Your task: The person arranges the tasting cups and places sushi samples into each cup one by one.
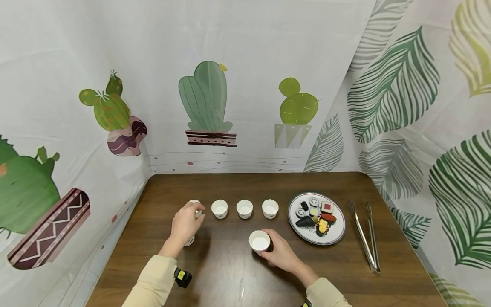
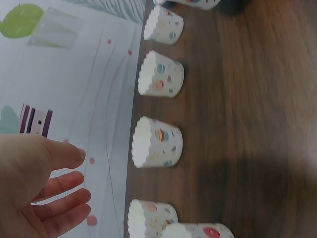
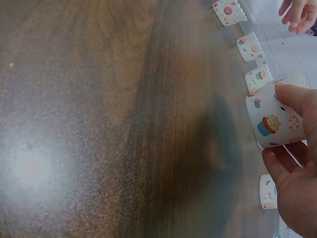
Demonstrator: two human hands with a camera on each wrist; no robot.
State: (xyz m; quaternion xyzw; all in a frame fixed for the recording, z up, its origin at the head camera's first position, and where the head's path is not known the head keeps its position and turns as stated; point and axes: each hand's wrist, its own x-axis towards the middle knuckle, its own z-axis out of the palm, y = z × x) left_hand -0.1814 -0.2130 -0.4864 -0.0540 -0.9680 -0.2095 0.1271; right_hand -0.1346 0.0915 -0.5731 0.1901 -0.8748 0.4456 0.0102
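My right hand (image 1: 281, 251) grips a white scalloped paper baking cup (image 1: 259, 242) by its side above the table; in the right wrist view the cup shows a printed cupcake, thumb on one side and fingers on the other. My left hand (image 1: 185, 222), fingers loosely bent and holding nothing, hovers over the leftmost baking cup (image 1: 194, 201), partly hiding it. Another cup (image 1: 189, 241) shows from under that hand, nearer me. Three more cups stand upright in the back row: one left (image 1: 220, 209), one middle (image 1: 244, 209) and one right (image 1: 270, 209).
At the right stands a white plate (image 1: 297, 232) with several pieces of sushi (image 1: 323, 226), which may be toy ones. Beyond it lie metal tongs (image 1: 368, 245), spread apart. A printed cloth (image 1: 253, 51) hangs behind the brown table (image 1: 226, 273).
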